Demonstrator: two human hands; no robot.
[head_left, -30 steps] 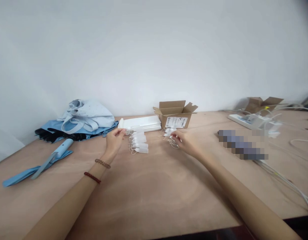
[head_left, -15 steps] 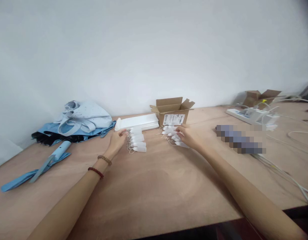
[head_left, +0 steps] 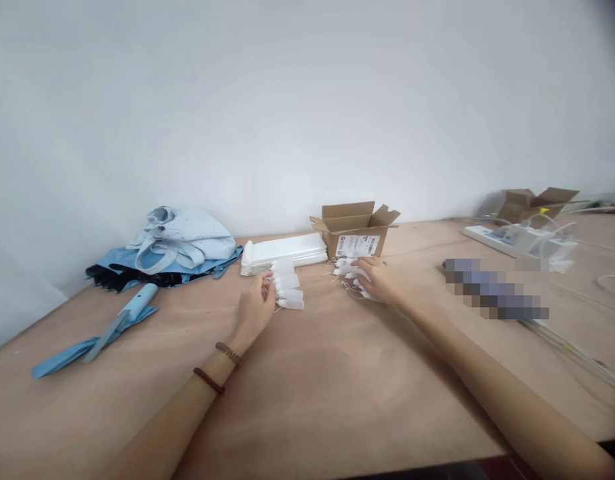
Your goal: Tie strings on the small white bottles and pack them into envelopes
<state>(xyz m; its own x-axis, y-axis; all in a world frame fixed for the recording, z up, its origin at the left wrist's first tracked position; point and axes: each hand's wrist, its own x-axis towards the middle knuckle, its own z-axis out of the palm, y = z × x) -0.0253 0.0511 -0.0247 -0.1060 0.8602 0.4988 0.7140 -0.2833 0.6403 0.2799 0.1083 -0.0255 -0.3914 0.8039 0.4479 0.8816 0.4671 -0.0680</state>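
Several small white tags with strings (head_left: 288, 285) lie stacked in a column on the wooden table (head_left: 307, 393). My left hand (head_left: 256, 310) rests just left of this column, fingers curled against the tags. A second loose cluster of white tags (head_left: 348, 270) lies in front of an open cardboard box (head_left: 354, 229). My right hand (head_left: 382, 280) lies over that cluster, fingers bent onto the tags. A flat stack of white sheets (head_left: 283, 251) sits behind the left column.
A pale blue bag on a blue and black umbrella (head_left: 174, 247) lies at the back left, with a blue umbrella sleeve (head_left: 94, 337) nearer. At the right are a power strip (head_left: 507, 239), cables (head_left: 567, 340) and another open box (head_left: 534, 200).
My left hand dropped from the top of the tag column to its lower left side. My right hand settled onto the right cluster. The view shifted slightly.
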